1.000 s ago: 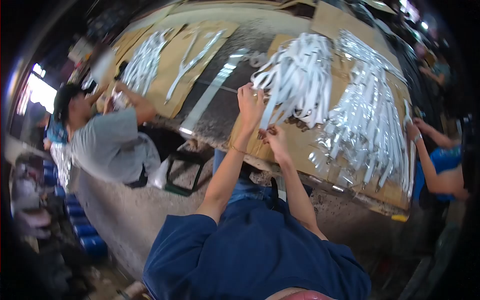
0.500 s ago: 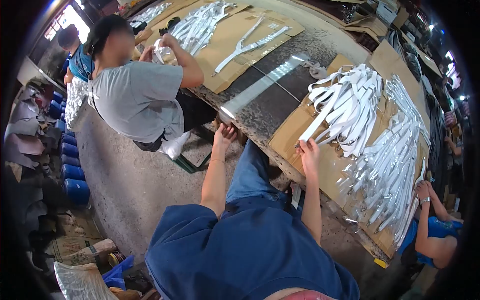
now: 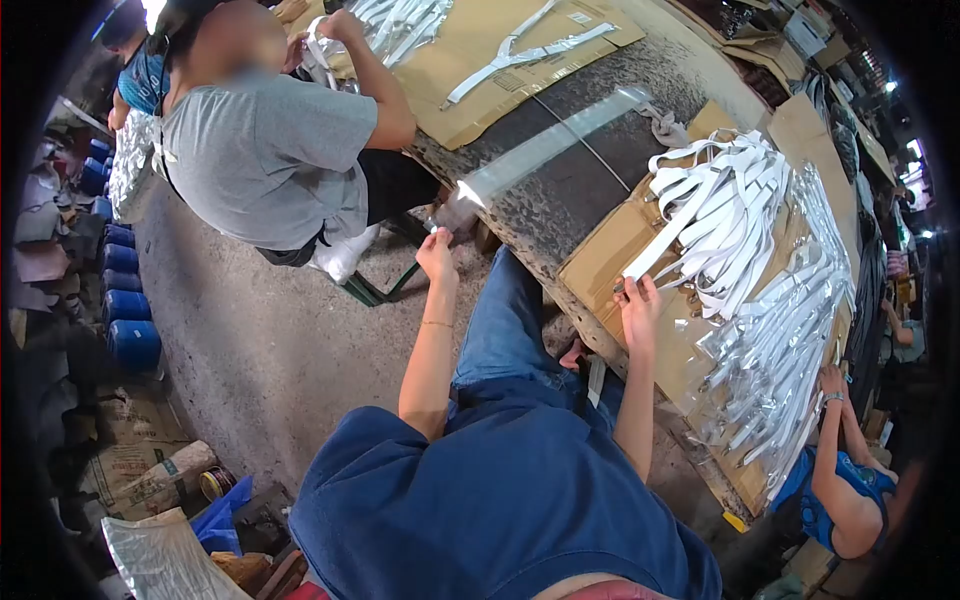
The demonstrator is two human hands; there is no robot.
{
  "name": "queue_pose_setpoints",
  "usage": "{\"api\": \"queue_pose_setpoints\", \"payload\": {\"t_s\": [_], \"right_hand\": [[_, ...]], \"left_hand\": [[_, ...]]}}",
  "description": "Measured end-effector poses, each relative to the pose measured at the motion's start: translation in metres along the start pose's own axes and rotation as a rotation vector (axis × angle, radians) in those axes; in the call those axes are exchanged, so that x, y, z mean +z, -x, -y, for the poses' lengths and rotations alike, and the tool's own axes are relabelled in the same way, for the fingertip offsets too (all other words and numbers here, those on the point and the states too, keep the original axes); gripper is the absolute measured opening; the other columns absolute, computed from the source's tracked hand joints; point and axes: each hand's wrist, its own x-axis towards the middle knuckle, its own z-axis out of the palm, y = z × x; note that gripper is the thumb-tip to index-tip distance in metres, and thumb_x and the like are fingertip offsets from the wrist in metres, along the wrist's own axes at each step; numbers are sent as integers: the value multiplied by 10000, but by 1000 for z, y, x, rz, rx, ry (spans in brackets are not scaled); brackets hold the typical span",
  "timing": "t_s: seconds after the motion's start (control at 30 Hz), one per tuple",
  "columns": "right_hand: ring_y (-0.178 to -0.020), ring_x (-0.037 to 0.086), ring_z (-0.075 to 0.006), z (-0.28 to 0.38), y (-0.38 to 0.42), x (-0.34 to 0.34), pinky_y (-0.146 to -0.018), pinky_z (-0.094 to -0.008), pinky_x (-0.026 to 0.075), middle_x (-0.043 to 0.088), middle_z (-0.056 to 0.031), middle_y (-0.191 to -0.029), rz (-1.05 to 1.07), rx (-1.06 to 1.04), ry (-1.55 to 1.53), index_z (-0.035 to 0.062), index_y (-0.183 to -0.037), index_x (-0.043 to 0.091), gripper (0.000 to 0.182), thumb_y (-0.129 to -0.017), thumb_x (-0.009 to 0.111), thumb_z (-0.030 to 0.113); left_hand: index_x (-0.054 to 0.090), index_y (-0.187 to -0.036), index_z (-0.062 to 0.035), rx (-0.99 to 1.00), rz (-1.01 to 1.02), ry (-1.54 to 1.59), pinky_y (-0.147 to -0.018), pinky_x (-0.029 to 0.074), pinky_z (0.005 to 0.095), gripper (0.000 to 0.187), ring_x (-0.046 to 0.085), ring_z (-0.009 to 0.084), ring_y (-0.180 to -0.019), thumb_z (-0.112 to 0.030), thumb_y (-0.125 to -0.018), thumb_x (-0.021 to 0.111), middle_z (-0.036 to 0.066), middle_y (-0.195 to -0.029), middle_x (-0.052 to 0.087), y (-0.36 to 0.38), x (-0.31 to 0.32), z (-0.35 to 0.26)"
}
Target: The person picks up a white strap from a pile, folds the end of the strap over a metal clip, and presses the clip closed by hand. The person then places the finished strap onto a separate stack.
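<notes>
My left hand (image 3: 437, 256) is at the table's near edge, thumb and fingers pinched on the open end of a long clear plastic sleeve (image 3: 550, 146). That sleeve lies flat across the dark tabletop. With its fingertips, my right hand (image 3: 638, 303) grips the end of a white strap (image 3: 660, 245), which runs back into a heap of loose white straps (image 3: 730, 190). The heap rests on cardboard (image 3: 600, 258). To the right of it lies a pile of straps in clear plastic (image 3: 775, 345).
A person in a grey shirt (image 3: 260, 160) sits at the left, hands at white straps. Another person in blue (image 3: 845, 490) works at the right edge. A Y-shaped strap (image 3: 520, 55) lies on far cardboard. Blue drums (image 3: 133, 343) line the floor at left.
My left fingers have gone from spread to pinched at the sleeve's end. My right hand stays at the white strap's end. The view has shifted slightly.
</notes>
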Motion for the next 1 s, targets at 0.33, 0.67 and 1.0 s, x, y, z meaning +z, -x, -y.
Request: {"api": "queue_pose_setpoints", "payload": {"t_s": [0.33,0.67,1.0], "right_hand": [[-714,541,-106,-1,0,-7,-636,-265,450,599,-48,-879,26,6,-61,19,-989,564,111,-892,590,65],[-702,557,-112,1,-9,-9,-624,-260,469,605,-56,-879,77,34,-68,7,-1032,540,144,-905,573,66],[-699,550,-104,-5,5,-18,-643,-238,465,606,-66,-896,44,-10,-232,1,-1058,549,184,-897,593,77]], "left_hand": [[578,-979,12,387,-64,446,-776,510,374,154,607,241,-864,-93,-892,507,133,-946,625,18,-47,-102],[640,-919,18,1042,532,-684,-545,492,247,160,635,166,-625,-114,-839,599,143,-787,669,252,-16,-306],[697,-891,62,53,1027,-738,-605,508,216,111,615,84,-652,-6,-808,669,71,-749,684,206,86,-8]]}}
